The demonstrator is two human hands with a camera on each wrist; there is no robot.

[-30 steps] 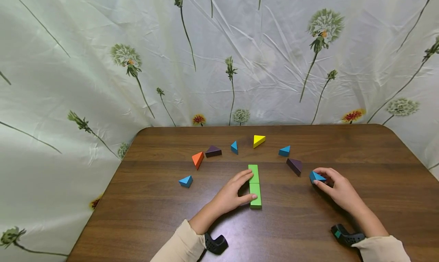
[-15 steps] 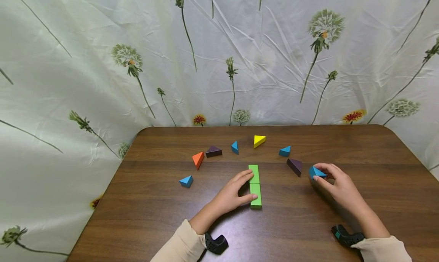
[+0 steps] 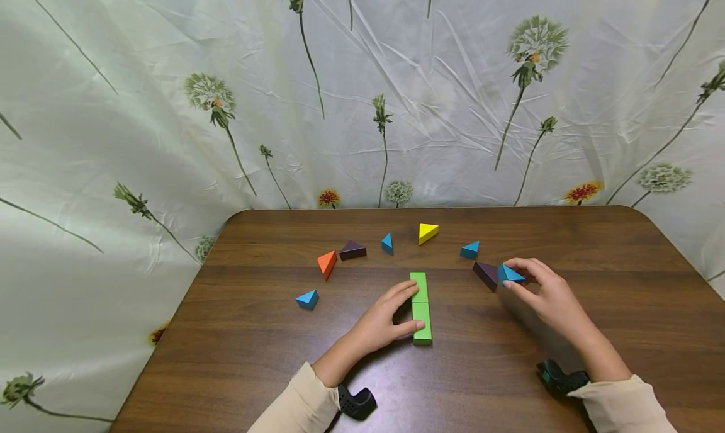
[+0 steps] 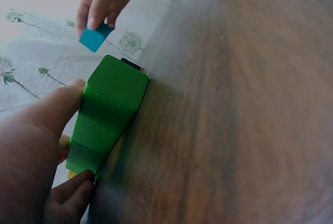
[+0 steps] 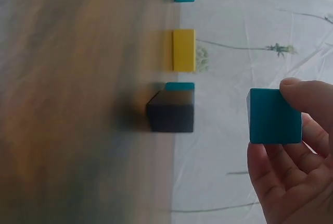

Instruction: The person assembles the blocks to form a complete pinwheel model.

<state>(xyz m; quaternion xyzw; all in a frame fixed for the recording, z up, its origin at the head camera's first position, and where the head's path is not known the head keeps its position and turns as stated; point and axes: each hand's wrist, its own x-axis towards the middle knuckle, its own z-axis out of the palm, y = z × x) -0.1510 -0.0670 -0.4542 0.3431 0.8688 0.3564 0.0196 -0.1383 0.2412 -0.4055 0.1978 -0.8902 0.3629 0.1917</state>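
Prism (image 3: 510, 274), blue, in fingertip pinch of right hand (image 3: 545, 292)

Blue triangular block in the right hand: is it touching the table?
No, the right hand holds the blue triangular block up, apart from the table.

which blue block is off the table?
The raised blue block, pinched in the right hand; the left blue block, rear-centre one and rear-right one all rest on the tabletop.

The wood-grained surface (image 3: 238, 357) shines softly from here; the green blocks (image 3: 421, 311) and held blue block (image 3: 511, 274) look smooth, the sleeves (image 3: 300, 403) matt cloth, the backdrop (image 3: 447, 93) glossy, creased.
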